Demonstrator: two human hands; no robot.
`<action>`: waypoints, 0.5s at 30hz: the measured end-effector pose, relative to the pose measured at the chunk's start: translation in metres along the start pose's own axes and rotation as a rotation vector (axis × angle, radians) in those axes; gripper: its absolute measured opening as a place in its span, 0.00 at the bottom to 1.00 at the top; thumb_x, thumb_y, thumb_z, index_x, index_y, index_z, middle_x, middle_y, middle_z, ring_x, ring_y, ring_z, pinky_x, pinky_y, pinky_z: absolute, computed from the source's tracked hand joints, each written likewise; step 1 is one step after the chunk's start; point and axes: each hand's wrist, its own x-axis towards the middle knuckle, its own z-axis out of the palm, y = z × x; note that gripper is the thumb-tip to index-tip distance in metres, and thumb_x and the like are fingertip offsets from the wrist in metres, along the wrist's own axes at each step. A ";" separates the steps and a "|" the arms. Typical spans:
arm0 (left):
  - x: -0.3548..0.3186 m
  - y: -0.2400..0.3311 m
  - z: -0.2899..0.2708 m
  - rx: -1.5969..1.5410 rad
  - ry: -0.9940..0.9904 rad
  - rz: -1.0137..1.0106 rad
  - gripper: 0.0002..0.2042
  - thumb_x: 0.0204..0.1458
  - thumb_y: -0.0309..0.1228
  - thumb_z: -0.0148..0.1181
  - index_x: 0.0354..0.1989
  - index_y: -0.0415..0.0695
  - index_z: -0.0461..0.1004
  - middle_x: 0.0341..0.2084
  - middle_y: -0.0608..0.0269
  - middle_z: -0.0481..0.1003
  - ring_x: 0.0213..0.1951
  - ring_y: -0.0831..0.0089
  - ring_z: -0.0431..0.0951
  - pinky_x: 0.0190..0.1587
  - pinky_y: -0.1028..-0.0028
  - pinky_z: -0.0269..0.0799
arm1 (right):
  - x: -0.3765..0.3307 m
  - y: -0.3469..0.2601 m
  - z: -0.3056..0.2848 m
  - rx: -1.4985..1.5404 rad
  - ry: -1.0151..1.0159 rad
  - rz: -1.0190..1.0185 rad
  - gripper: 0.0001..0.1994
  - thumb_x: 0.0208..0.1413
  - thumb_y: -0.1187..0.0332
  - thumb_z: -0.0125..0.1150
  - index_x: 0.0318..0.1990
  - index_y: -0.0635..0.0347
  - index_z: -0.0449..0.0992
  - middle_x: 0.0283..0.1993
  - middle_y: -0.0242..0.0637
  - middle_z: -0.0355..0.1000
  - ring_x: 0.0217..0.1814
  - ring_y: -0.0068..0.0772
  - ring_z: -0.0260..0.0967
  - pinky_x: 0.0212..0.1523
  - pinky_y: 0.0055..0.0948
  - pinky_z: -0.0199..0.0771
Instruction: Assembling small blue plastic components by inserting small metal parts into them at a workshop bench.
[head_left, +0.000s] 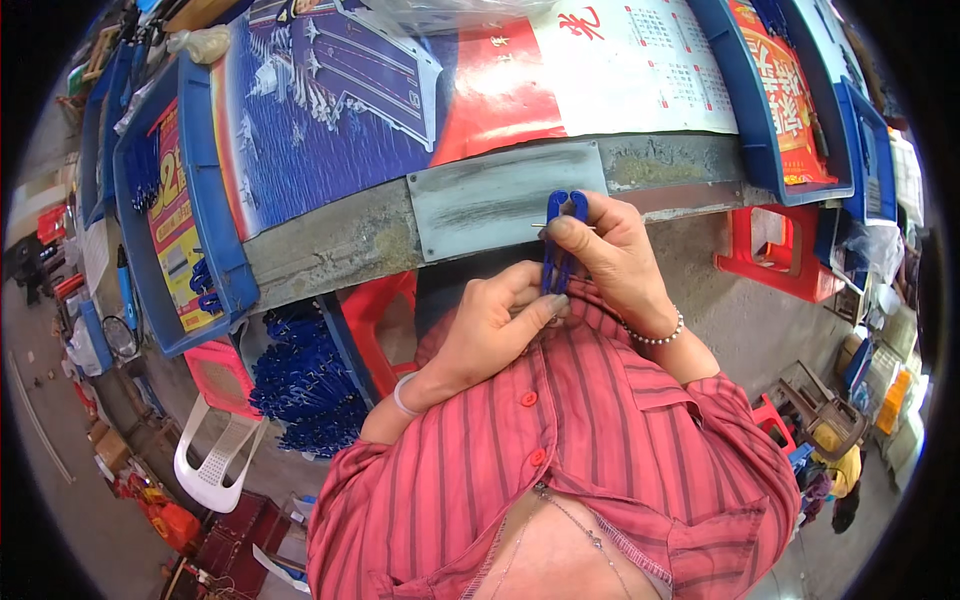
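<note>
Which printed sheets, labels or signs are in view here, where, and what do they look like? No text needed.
Blue poster: flat on the bench, upper left, blue with white pictures.
Calendar sheet: bench top centre, red and white, grid of small print.
Red-yellow sheet: lining the left blue tray.
Red-orange sheet: lining the right blue tray.

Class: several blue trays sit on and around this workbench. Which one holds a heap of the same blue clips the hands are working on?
The blue tray below the bench's left edge: it alone holds a heap of blue clips. The trays on top are lined with printed paper.
</note>
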 end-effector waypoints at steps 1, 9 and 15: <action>0.000 0.000 0.001 -0.020 0.012 -0.006 0.09 0.55 0.24 0.55 0.43 0.34 0.70 0.27 0.60 0.79 0.31 0.82 0.77 0.35 0.81 0.72 | -0.001 -0.002 0.003 0.000 0.001 0.001 0.08 0.52 0.72 0.64 0.38 0.61 0.72 0.32 0.27 0.71 0.32 0.13 0.64 0.33 0.15 0.66; 0.000 0.000 0.001 -0.015 0.025 -0.001 0.09 0.55 0.24 0.55 0.42 0.34 0.70 0.26 0.61 0.78 0.31 0.83 0.76 0.34 0.81 0.72 | -0.002 0.001 0.000 0.039 0.018 -0.014 0.08 0.51 0.72 0.64 0.37 0.61 0.71 0.32 0.26 0.70 0.34 0.13 0.64 0.34 0.15 0.66; 0.001 -0.002 0.001 -0.018 0.024 -0.005 0.08 0.55 0.24 0.55 0.42 0.34 0.70 0.26 0.62 0.78 0.30 0.83 0.76 0.34 0.81 0.72 | -0.005 -0.005 0.009 -0.055 0.054 -0.102 0.08 0.53 0.69 0.63 0.37 0.61 0.72 0.32 0.26 0.70 0.34 0.13 0.64 0.35 0.16 0.66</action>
